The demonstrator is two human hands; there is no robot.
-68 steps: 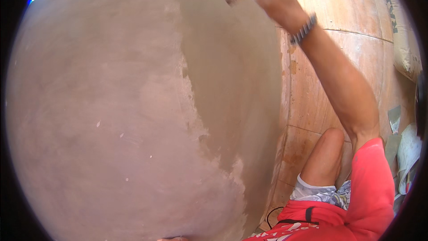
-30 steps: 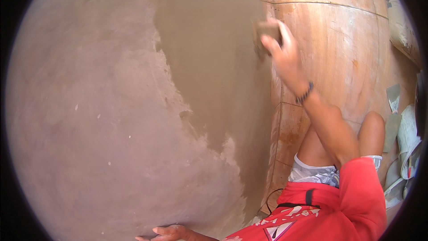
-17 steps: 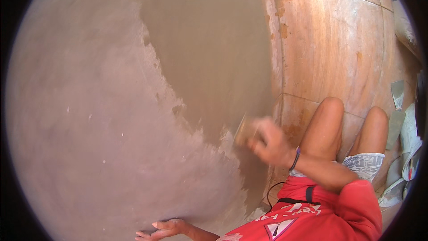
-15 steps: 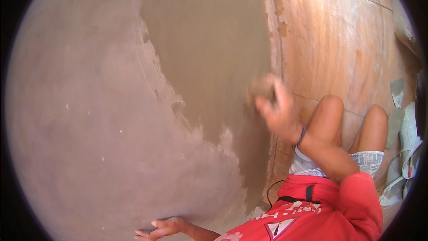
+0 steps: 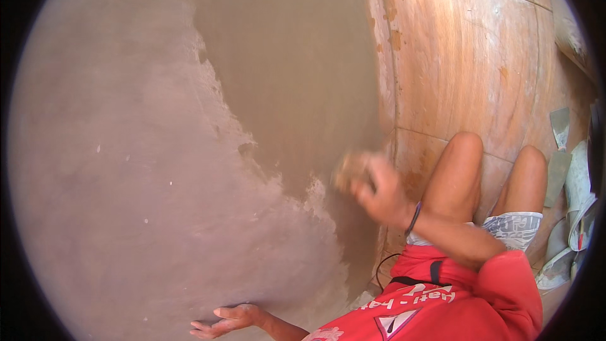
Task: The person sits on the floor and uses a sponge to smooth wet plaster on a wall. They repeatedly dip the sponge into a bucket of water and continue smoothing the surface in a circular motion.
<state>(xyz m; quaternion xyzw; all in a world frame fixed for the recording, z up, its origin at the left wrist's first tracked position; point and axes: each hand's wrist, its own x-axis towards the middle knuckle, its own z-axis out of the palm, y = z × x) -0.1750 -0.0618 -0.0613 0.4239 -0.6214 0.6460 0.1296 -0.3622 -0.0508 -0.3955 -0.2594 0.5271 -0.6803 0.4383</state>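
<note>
My right hand (image 5: pixel 379 192) grips a blurred pad (image 5: pixel 349 170) against the wet plaster (image 5: pixel 297 88), smoothing its lower edge, while my left hand (image 5: pixel 228 319) lies flat and open below; next, I reckon, comes the ragged border left of it.

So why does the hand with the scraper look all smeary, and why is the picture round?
In the head view the right hand and its small tool are blurred by fast motion; the left hand on the wall looks sharp. The fisheye lens makes the round frame and bends the floor tile lines near the rim.
</note>
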